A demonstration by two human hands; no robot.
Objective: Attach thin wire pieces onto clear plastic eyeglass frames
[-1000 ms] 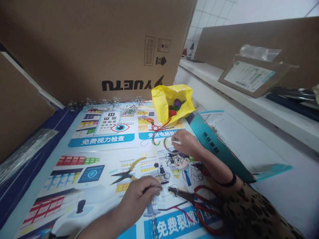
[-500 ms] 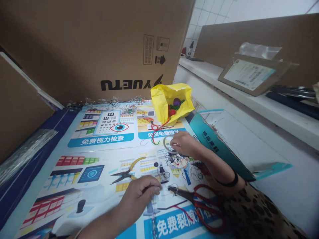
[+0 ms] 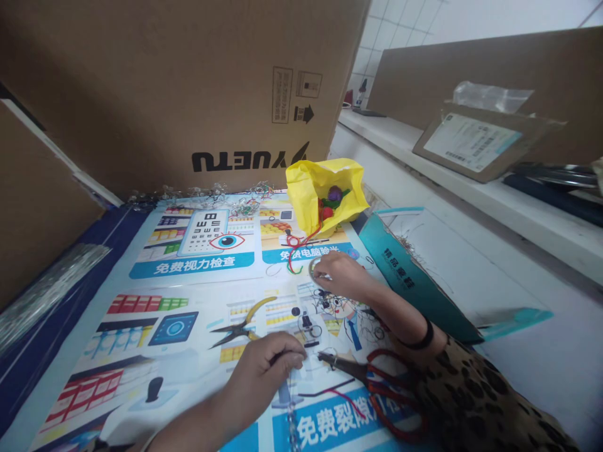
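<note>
While the left hand [image 3: 273, 364] pinches a clear strand [image 3: 292, 417], right hand [image 3: 343, 275] at a ring [image 3: 311, 269], fingers bunched, hold unclear

Large printed cardboard panel [image 3: 164, 94] across back. White tiled wall [image 3: 389, 28], upper right. White ledge [image 3: 398, 135] down right side, brown panel [image 3: 414, 75] standing along it. Dim light.

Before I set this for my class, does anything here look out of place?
Yes: the big cardboard box stands with its lettering upside down. Red threads trail from the yellow bag onto the printed sheet, as if spilled. Dark strands lie in a messy tangle below the right hand in the view.
</note>
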